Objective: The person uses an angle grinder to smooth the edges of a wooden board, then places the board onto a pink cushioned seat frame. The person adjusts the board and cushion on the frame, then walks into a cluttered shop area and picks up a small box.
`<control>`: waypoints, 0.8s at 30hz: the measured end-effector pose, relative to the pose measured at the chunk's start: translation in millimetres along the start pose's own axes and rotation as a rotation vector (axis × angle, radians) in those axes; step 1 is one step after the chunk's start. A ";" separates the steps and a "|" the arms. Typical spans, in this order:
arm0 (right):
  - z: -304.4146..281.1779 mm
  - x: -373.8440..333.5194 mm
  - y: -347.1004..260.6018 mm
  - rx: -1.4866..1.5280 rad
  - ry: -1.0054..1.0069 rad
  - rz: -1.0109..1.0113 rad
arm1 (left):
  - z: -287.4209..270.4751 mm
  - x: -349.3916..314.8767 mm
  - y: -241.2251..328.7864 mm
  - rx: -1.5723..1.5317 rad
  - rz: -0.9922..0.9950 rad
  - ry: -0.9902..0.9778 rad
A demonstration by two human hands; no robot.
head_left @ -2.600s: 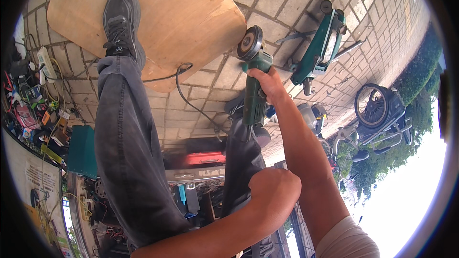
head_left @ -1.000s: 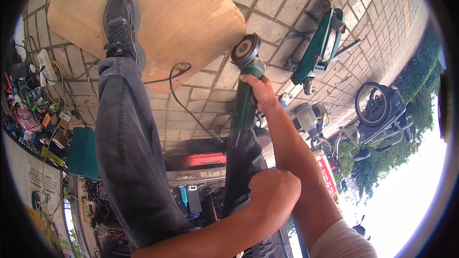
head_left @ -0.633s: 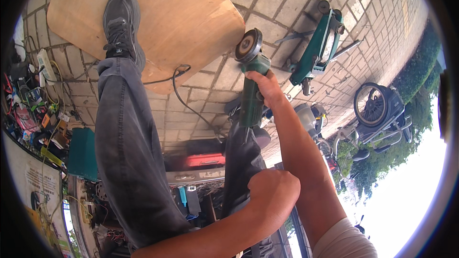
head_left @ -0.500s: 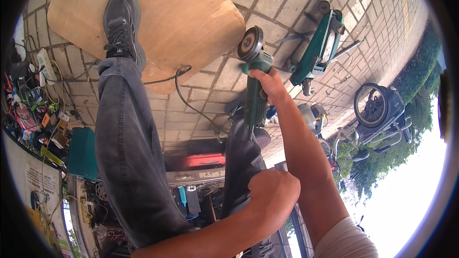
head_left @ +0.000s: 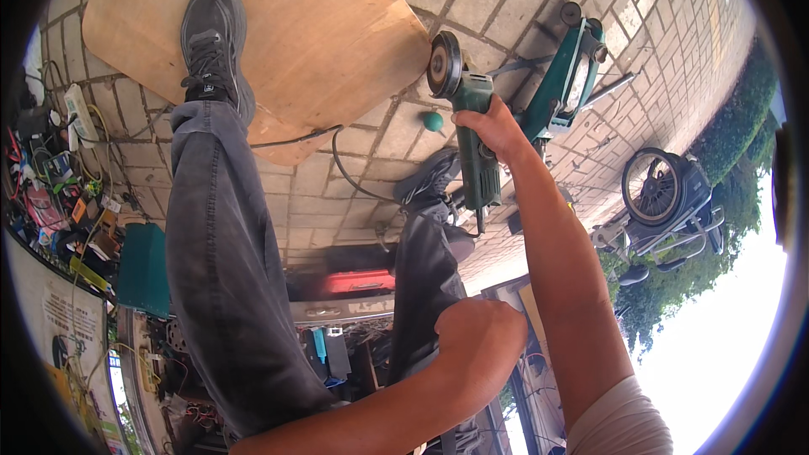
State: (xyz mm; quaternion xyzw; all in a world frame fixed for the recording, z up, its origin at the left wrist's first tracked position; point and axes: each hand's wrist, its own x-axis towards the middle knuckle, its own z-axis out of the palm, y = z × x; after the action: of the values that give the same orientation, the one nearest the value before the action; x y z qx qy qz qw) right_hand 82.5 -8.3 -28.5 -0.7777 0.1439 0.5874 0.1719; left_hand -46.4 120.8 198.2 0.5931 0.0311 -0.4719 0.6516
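My right hand (head_left: 499, 131) is wrapped round the green body of an angle grinder (head_left: 480, 175). The tool is held upright in the picture, its round disc (head_left: 444, 65) at the upper end and the cord leaving the lower end. A green round knob (head_left: 433, 121) shows to the left of the body; whether it joins the grinder I cannot tell. My left hand (head_left: 484, 339) is closed in a fist over my right thigh, apart from the grinder. Its fingers are turned out of sight, so anything inside them is hidden.
My left shoe rests on a wooden board (head_left: 329, 42) on the paving. A black cord (head_left: 341, 164) runs across the bricks. A green floor jack (head_left: 560, 76) stands beyond the grinder. Tools and wires (head_left: 63, 190) pile up at left; a parked wheeled vehicle (head_left: 670, 202) is at right.
My right hand has moved the grinder to the right and turned it slightly, so its disc shows more edge-on. The cord has shifted with it. My left fist has hardly moved.
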 end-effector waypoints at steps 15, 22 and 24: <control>7.6 3.1 4.1 0.078 0.033 -0.036 | -5.8 1.0 2.9 -0.050 -0.023 0.005; 13.1 5.9 16.5 0.134 0.075 -0.016 | -10.9 0.0 4.8 -0.047 -0.023 0.000; 15.6 6.3 20.1 0.150 0.060 0.001 | -8.7 1.1 4.2 -0.037 -0.027 -0.001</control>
State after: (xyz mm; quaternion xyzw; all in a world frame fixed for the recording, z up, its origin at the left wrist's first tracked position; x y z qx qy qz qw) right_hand 62.1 -19.7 -40.4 -0.7799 0.1929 0.5514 0.2248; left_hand -38.5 126.5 198.2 0.5803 0.0475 -0.4805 0.6559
